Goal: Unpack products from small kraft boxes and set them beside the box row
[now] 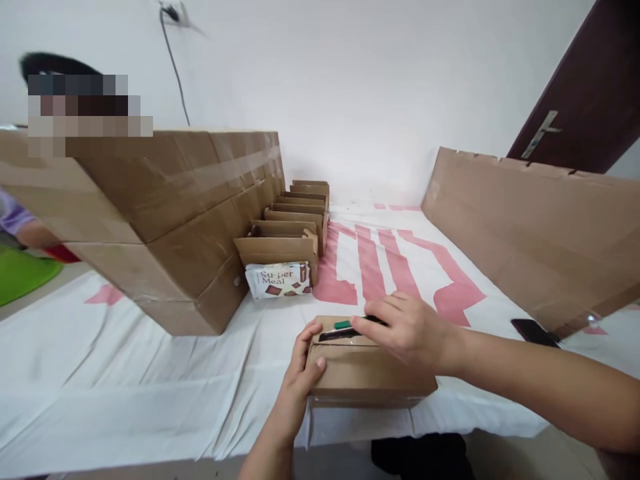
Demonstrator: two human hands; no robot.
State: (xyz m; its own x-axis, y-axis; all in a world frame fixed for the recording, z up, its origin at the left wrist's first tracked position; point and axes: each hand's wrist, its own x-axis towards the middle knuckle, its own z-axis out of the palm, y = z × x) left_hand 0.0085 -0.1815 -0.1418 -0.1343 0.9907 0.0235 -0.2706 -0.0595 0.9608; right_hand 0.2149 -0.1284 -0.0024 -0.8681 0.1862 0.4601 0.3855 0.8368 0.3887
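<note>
A closed cardboard box (370, 377) lies on the white cloth near the table's front edge. My left hand (303, 370) grips its left end, thumb on the near side and fingers over the far corner. My right hand (400, 330) is closed around a box cutter (336, 333), black with a green slider. The cutter lies low along the top of the box, pointing left, close to the seam. Whether its blade touches the cardboard is hard to tell. Part of its handle is hidden inside my right hand.
Several open cardboard boxes (277, 250) stand in a row beside a tall cardboard wall (170, 200). A white "Super Meal" packet (279, 280) leans against the nearest one. To the right are a cardboard panel (520, 233) and a black phone-like object (534, 331). Another person sits behind the left wall.
</note>
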